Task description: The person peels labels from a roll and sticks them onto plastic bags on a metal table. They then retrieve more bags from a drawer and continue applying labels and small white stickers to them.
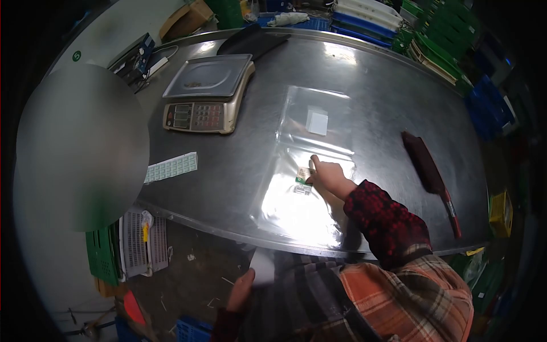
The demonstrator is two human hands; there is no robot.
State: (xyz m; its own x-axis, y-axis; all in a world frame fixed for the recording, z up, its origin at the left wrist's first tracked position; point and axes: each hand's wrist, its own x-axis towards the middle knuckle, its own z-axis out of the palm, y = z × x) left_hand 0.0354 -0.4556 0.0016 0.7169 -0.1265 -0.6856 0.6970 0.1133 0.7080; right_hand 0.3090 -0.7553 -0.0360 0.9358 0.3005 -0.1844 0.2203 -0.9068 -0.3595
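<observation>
Reaching over the grey sheet-metal table (228, 171), the person's right hand (327, 174) is touching a small white-and-green printed label (303, 175), which is lying on the clear, glossy plastic film (273, 196) near the table's front edge. The index finger is stretching forward and the thumb is sitting close to the label; whether they are pinching it or only pressing, one cannot tell. The left hand (242, 290), below the table edge, is gripping a flat white card (262, 267) narrowly, thumb on its face.

Farther up the film's outline a small white rectangular piece (317, 122) is showing, above or beneath the plastic one cannot tell. The red-and-black patterned sleeve (387, 222) is covering the film's lower right side, and glare is washing out much of its lower half.

To the left of the film, a beige electronic scale with a grey tray (199, 117) is standing, dark crumbs lying on the tray. Nearer the edge, a pale-green gridded sheet (174, 167) is running partly behind a blurred round patch. To the right, a dark-brown brush with a red handle (424, 162) is lying well apart from the hand.
</observation>
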